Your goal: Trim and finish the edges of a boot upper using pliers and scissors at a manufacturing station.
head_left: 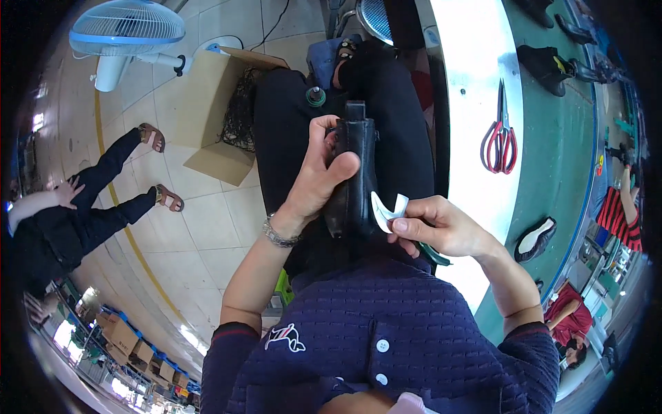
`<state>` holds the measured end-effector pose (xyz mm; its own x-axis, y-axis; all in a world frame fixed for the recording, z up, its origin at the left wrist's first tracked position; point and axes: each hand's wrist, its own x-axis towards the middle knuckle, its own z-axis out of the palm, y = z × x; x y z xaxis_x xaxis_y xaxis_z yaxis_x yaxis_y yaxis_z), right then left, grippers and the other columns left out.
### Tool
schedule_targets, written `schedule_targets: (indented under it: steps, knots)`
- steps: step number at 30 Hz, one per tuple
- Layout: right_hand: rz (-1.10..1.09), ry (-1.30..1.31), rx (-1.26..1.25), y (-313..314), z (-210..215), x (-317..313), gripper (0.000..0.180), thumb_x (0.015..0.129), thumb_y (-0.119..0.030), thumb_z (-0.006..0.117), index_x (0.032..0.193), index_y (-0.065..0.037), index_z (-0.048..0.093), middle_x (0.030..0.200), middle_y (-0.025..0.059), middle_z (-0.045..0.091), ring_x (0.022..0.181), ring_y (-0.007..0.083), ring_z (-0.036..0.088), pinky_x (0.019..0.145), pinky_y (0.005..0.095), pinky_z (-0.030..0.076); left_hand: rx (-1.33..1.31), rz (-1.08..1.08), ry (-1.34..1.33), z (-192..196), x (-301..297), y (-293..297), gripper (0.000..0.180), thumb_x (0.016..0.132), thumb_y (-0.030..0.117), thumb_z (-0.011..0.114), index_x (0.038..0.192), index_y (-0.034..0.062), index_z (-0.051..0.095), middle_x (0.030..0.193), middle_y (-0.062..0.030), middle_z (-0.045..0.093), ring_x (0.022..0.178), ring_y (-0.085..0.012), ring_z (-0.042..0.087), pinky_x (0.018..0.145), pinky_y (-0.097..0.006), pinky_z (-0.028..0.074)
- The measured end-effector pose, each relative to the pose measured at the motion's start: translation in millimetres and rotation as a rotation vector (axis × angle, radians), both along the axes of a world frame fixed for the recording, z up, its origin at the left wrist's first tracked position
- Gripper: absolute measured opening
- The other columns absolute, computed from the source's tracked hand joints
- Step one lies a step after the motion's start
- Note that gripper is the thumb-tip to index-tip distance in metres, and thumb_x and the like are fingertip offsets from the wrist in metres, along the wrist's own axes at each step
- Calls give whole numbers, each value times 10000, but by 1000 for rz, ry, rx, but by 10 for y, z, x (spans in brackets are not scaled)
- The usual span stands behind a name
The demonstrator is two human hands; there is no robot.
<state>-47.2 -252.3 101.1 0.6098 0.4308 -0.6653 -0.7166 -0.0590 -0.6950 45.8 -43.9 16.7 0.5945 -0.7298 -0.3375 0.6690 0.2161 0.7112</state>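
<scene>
Holding a black shoe [360,169] over the lap, gripped along its left side by the left hand [310,176], with the thumb on the upper face and the other fingers partly hidden. Lies directly right of the left hand and just left of the right hand [445,228], with its long axis pointing away from the torso, roughly in line with the thighs [403,131]. Nearer to the left hand, in contact with it; faced from the opposite side by the right hand, pinched on a white curved piece [381,217]. Set with its tip just beside the shoe's right flank; cannot tell whether touching. Below the right hand, a green handle [434,255]; cannot tell whether joined to that piece.

Between right hand and shoe, no obstacle visible besides the white curved piece; over part of the upper face, the left thumb.

Right of the right hand, the white worktop [472,200], with red-handled scissors [500,141] farther out. Beyond, on a green surface [560,145], a dark shoe with pale lining [536,239]. Left of and beyond the left hand, an open cardboard box [196,103] with tangled black material [240,114]; farther out, a fan [127,31].
</scene>
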Motion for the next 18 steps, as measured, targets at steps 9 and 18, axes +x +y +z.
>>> schedule_targets:
  steps: [9,18]
  knots:
    - [229,-1,-162,3,184,16,566,987,-457,492,657,-13,616,518,78,558,461,165,580,453,303,440,190,152,-23,238,-225,-202,441,823,303,754,1126,82,521,912,13,525,824,-68,501,750,-228,446]
    - [590,-317,-609,54,304,274,543,988,-409,505,696,25,649,526,170,582,499,315,627,474,381,487,151,208,-74,-14,-142,-218,614,853,444,703,1301,102,460,1002,-13,559,884,-86,538,798,-235,456]
